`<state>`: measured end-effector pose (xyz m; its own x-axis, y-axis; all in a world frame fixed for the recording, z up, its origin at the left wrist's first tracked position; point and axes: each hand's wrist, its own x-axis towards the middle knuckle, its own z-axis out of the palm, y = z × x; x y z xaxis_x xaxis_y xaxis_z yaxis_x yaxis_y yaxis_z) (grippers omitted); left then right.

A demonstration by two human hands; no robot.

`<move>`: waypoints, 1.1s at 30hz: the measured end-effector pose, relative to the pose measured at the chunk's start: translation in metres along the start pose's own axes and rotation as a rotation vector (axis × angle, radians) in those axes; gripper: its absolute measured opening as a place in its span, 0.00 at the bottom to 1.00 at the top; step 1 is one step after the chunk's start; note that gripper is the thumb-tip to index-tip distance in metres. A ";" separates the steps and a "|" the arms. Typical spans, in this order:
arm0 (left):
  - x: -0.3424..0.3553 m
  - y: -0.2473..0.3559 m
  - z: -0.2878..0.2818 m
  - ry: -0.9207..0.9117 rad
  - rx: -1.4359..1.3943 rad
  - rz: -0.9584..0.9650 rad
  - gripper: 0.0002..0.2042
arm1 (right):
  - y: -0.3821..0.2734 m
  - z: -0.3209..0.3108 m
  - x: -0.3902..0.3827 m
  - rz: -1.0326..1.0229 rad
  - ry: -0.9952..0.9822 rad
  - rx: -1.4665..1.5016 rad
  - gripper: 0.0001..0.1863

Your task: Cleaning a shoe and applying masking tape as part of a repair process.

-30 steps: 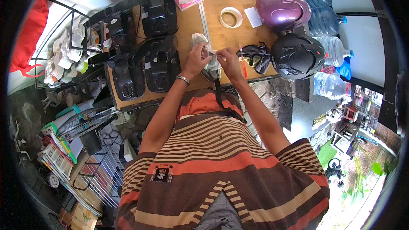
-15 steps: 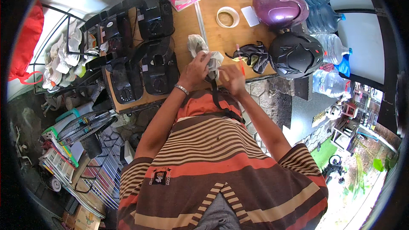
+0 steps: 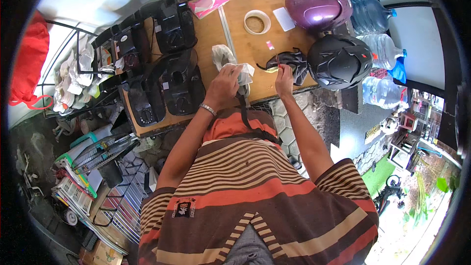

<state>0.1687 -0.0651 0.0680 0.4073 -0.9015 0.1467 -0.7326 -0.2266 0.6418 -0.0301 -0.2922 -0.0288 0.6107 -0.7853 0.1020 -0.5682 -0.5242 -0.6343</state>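
My left hand (image 3: 224, 86) is closed on a crumpled white fabric piece (image 3: 223, 55) at the table's near edge, which loops upward beyond the fingers. A dark strap (image 3: 244, 110) hangs from below it toward my body. Farther right, my right hand (image 3: 284, 82) pinches the near end of a slim red stick-like tool (image 3: 277, 60), whose exact kind I cannot make out. Just beyond its far end is a small pink-and-white piece (image 3: 269, 45); whether the two are joined I cannot tell. A bunched black cloth item (image 3: 295, 63) lies right beside the right hand.
Several black plastic units with dials (image 3: 182, 86) crowd the left of the wooden table (image 3: 245, 7). At the back are a pink tissue pack (image 3: 210, 2), a cream tape roll (image 3: 257, 22) and a white card (image 3: 284, 19). Purple (image 3: 316, 7) and black (image 3: 338, 61) helmets stand right, near water jugs (image 3: 370, 14).
My right hand has left the white fabric, moved right and slightly up, and taken hold of the red stick-like tool. My left hand keeps its grip on the fabric.
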 end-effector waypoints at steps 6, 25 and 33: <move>0.019 0.034 -0.015 -0.164 0.096 0.004 0.29 | -0.048 0.003 0.112 -0.041 0.040 -0.137 0.11; 0.001 0.013 0.007 -0.123 0.284 0.078 0.26 | -0.058 -0.018 -0.030 -0.046 0.000 0.267 0.10; -0.007 0.009 -0.012 -0.171 0.107 0.046 0.19 | -0.045 -0.022 -0.056 -0.156 -0.228 0.239 0.09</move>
<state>0.1655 -0.0559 0.0818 0.2804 -0.9591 0.0386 -0.8057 -0.2133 0.5526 -0.0507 -0.2317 0.0112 0.8026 -0.5939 0.0554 -0.3297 -0.5191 -0.7886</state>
